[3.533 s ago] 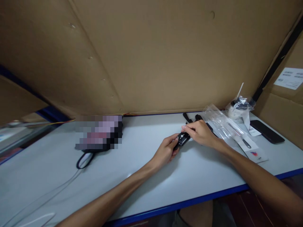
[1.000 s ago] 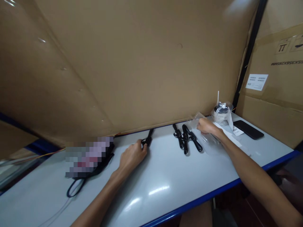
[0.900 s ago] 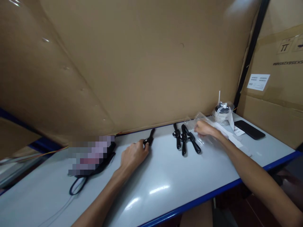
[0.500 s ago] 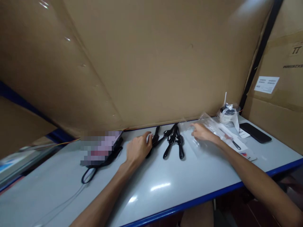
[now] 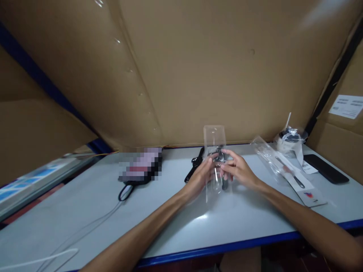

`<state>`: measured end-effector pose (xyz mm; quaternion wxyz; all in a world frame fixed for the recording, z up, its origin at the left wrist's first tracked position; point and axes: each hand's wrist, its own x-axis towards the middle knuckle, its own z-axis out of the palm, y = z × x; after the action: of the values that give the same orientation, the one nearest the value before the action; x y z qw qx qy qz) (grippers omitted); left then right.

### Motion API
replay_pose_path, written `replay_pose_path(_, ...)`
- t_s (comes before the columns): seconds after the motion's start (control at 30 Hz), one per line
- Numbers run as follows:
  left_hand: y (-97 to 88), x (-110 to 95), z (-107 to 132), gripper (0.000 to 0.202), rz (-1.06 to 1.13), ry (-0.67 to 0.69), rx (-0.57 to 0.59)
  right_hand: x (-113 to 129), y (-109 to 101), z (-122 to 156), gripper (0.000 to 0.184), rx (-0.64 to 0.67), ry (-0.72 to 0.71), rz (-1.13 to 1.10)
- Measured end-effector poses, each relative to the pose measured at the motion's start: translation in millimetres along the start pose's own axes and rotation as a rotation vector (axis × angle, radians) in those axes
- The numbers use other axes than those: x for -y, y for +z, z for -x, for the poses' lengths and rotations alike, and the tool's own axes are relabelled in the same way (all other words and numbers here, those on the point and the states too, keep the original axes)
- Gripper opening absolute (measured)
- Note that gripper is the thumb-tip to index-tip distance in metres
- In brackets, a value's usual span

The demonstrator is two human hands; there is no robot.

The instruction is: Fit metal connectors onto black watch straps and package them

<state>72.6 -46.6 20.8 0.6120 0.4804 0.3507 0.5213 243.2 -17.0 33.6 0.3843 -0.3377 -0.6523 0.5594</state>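
A clear moulded plastic blister tray [image 5: 214,133] is held upright over the table between both hands. My left hand [image 5: 198,176] grips its left side, with the fingers partly behind the plastic. On the other side my right hand [image 5: 240,170] has its fingers closed about the right edge. Just left of the tray lies a black spokeshave [image 5: 195,162], apart from my fingers. More black tool parts show dimly through and behind the plastic, such as a black handle [image 5: 225,184]; whether they lie behind or inside it I cannot tell.
A blurred phone-like device [image 5: 140,166] with a strap and cables lies left. On the right are clear packaging [image 5: 266,151], a white card with a dark-handled tool [image 5: 295,179], a bagged cup [image 5: 290,141] and a black phone [image 5: 326,169]. Cardboard [image 5: 181,75] walls the back.
My right hand has brought the clear plastic tray leftward and raised it upright before the black tools. My left hand has moved right from the spokeshaves onto the tray. The view has turned slightly left.
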Motion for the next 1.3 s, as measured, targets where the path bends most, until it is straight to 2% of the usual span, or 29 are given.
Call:
replay_pose_path(0.1,1.0,-3.8,1.3,0.055,0.054,-0.018,-0.015,-3.3,7.2,4.0,0.063,0.056,0.024,0.025)
replay_pose_path(0.2,-9.6,-16.6,-3.4,0.048,0.203,0.004,-0.093,0.6,-2.2,1.1,0.055,-0.036,-0.023,0.17)
replay_pose_path(0.3,-26.5,-30.2,-11.2,0.05,0.277,0.078,-0.229,1.6,-17.4,-4.8,0.032,-0.264,-0.124,0.622)
replay_pose_path(0.37,-36.7,-34.7,-16.1,0.052,0.295,0.09,-0.308,-2.0,-22.4,-6.3,0.02,-0.309,-0.103,0.962)
replay_pose_path(0.43,-43.6,-34.6,-19.9,0.052,0.301,0.068,-0.334,-7.4,-19.7,-4.7,0.032,-0.222,-0.021,1.184)
replay_pose_path(0.53,-47.4,-30.2,-23.0,0.051,0.309,0.034,-0.312,-13.0,-6.5,1.0,0.05,-0.069,0.057,1.327)
replay_pose_path(0.63,-46.5,-27.5,-23.6,0.05,0.331,0.031,-0.287,-10.0,2.2,4.3,0.034,-0.015,0.104,1.353)
replay_pose_path(0.7,-45.2,-27.8,-23.3,0.05,0.353,0.031,-0.287,-5.2,-0.6,3.0,0.022,-0.001,0.158,1.334)
replay_pose_path(0.83,-45.3,-29.0,-23.3,0.045,0.386,0.007,-0.313,-0.8,-24.6,-6.4,0.019,0.017,0.322,1.207)
replay_pose_path(0.93,-48.9,-27.3,-23.6,0.041,0.376,-0.02,-0.312,-3.8,-46.9,-14.9,0.022,0.108,0.468,0.997)
replay_pose_path(1.0,-50.7,-25.9,-23.4,0.041,0.365,-0.045,-0.294,-4.3,-59.4,-19.2,0.021,0.119,0.498,0.83)
replay_pose_path(1.07,-50.1,-25.6,-22.6,0.042,0.365,-0.054,-0.273,-1.6,-68.7,-21.6,0.02,0.051,0.473,0.71)
replay_pose_path(1.17,-44.9,-26.6,-21.3,0.045,0.4,-0.028,-0.243,5.6,-74.1,-21.6,0.019,-0.084,0.407,0.656)
replay_pose_path(1.23,-40.7,-26.6,-20.9,0.05,0.418,-0.014,-0.228,8.7,-70.2,-19.5,0.016,-0.179,0.283,0.679)
replay_pose_path(1.3,-36.9,-24.6,-20.7,0.054,0.398,-0.017,-0.221,8.9,-59.8,-16.0,0.014,-0.295,0.082,0.763)
